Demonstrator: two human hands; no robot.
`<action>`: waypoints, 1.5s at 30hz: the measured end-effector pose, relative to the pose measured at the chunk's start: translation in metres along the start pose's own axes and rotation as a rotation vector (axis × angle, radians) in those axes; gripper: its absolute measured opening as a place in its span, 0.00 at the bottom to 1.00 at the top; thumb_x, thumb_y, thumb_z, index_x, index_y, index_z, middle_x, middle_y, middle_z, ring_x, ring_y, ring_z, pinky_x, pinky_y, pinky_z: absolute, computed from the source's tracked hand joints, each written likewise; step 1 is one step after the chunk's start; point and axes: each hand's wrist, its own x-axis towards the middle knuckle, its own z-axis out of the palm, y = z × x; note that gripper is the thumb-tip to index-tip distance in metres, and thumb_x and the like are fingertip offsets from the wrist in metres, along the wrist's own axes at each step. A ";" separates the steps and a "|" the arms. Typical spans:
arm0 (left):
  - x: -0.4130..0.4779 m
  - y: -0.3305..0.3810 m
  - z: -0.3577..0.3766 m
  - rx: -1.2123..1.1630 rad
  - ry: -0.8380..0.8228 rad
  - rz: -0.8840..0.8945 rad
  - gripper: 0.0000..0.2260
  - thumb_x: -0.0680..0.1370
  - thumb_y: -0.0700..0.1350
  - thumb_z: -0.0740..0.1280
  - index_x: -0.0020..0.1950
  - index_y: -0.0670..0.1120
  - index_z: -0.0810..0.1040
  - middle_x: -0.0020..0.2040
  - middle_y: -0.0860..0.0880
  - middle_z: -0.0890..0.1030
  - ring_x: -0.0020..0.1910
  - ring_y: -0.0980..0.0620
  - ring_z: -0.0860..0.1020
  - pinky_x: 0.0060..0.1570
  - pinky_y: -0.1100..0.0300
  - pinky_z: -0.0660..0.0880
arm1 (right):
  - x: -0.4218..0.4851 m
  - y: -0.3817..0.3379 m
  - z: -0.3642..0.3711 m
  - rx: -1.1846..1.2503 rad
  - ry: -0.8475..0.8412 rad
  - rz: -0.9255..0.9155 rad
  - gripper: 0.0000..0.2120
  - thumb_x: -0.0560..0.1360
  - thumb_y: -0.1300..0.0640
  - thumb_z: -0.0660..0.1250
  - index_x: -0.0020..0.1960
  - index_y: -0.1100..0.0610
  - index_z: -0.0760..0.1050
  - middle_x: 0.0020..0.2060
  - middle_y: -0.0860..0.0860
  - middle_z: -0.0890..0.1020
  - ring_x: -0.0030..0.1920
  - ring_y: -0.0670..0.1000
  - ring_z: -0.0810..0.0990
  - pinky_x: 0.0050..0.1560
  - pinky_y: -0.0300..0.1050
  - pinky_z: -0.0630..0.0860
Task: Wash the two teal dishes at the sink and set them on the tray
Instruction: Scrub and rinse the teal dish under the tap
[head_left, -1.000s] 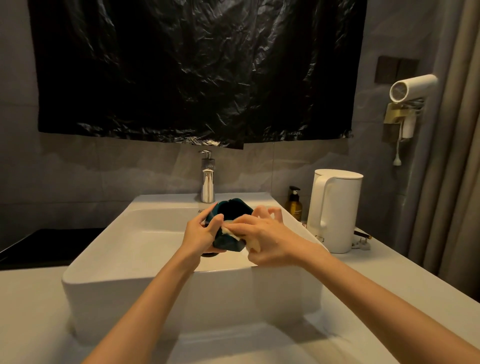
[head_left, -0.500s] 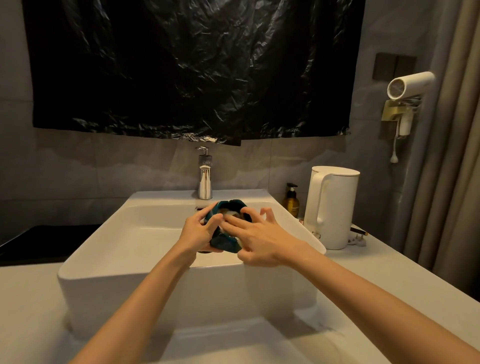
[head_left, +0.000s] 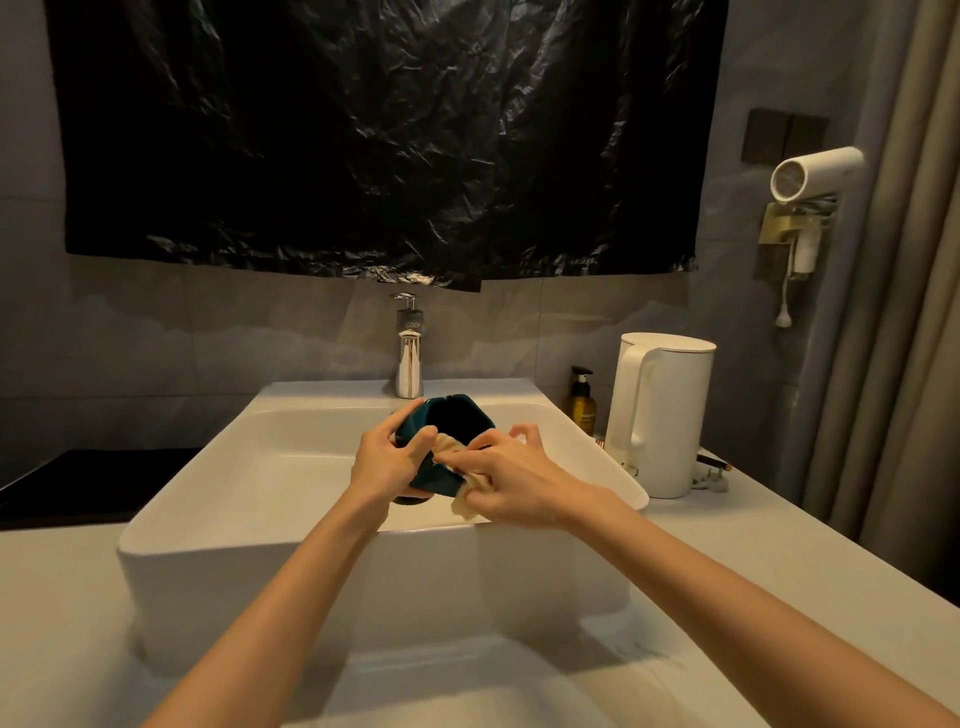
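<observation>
Scrubbing teal dish (head_left: 451, 422) over the sink (head_left: 291, 467), first wash step in progress

Left hand (head_left: 387, 460) is gripping the dish by its near wall, thumb curled on the rim, holding it tilted with the opening facing the camera, just above the basin. Right hand (head_left: 511, 480) is pinching a pale cloth (head_left: 457, 457) against the rim, fingers partly splayed. My read: still wiping, no water seen running from the tap (head_left: 409, 353), so the next move is probably a rinse, needing one hand free for the tap. Second teal dish is not visible; a dark shape under the left hand is too obscured to identify. Tray is unclear: a black slab (head_left: 78, 483) at left, cut off by the frame, might be it
</observation>
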 end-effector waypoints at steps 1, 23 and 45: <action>0.000 -0.001 -0.001 0.019 -0.004 0.019 0.19 0.77 0.44 0.67 0.68 0.54 0.72 0.63 0.44 0.74 0.56 0.41 0.74 0.38 0.48 0.80 | -0.001 0.000 0.001 0.057 -0.005 0.027 0.20 0.79 0.55 0.61 0.70 0.45 0.68 0.63 0.48 0.76 0.67 0.47 0.64 0.67 0.52 0.49; 0.001 -0.005 0.002 0.086 -0.010 0.140 0.21 0.77 0.41 0.67 0.69 0.54 0.71 0.64 0.46 0.74 0.58 0.45 0.74 0.42 0.55 0.80 | 0.007 0.030 0.005 -0.496 0.052 -0.117 0.22 0.78 0.50 0.65 0.71 0.43 0.68 0.68 0.47 0.70 0.64 0.54 0.63 0.59 0.53 0.60; -0.002 0.003 -0.001 -0.052 -0.003 -0.011 0.18 0.77 0.41 0.67 0.65 0.55 0.73 0.63 0.45 0.74 0.58 0.42 0.74 0.40 0.49 0.80 | 0.017 0.042 0.011 -0.463 0.160 -0.284 0.18 0.74 0.56 0.71 0.64 0.54 0.77 0.55 0.54 0.81 0.46 0.57 0.83 0.48 0.47 0.81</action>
